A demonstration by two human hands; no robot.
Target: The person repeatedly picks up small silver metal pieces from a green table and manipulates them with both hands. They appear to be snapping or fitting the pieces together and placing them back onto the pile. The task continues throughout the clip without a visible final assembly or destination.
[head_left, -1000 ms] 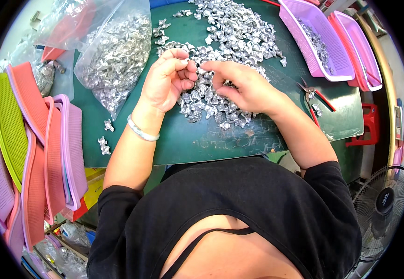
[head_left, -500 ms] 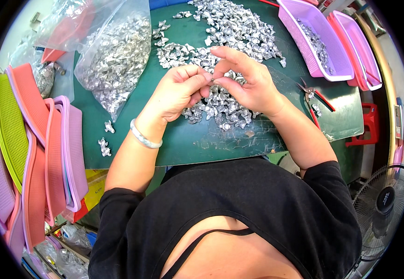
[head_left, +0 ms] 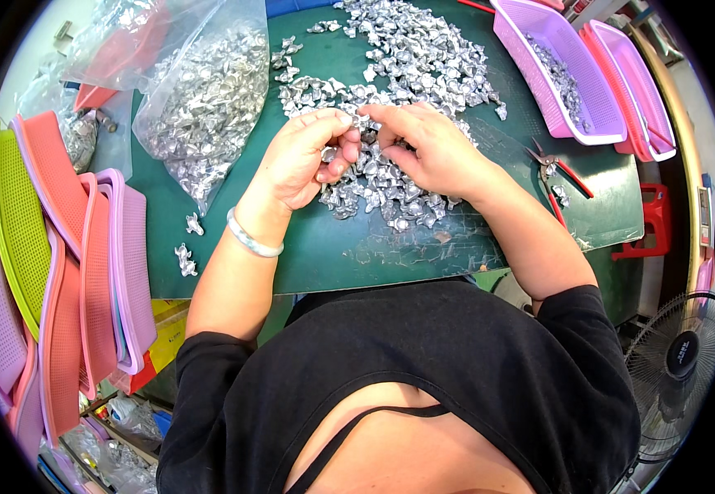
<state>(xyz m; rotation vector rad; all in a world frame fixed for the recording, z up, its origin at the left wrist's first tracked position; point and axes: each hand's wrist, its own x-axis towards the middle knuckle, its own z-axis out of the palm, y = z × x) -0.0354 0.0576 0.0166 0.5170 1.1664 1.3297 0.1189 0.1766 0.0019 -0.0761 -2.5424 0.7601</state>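
A heap of small silver metal castings (head_left: 427, 53) spreads over the green table, with both hands above its near part. My left hand (head_left: 301, 156), a pale bangle (head_left: 250, 236) on its wrist, is closed with thumb and forefinger pressed together. What it pinches, if anything, is too small to make out. Just to its right hovers my right hand (head_left: 436, 152), palm down, forefinger and thumb apart and nothing visible between them. Its forefinger reaches toward the left fingertips. Two loose castings (head_left: 185, 260) lie left of my left forearm.
A clear plastic bag (head_left: 209, 107) full of castings stands at left. Red-handled pliers (head_left: 548, 169) lie at right, below a purple basket (head_left: 596, 99) of small metal parts. Stacked plastic baskets (head_left: 131, 263) flank the table's left edge. A fan (head_left: 678, 362) stands lower right.
The fingertips of my two hands, together before, have parted. My right hand has turned palm down and lowered its forefinger; my left hand has shifted slightly left.
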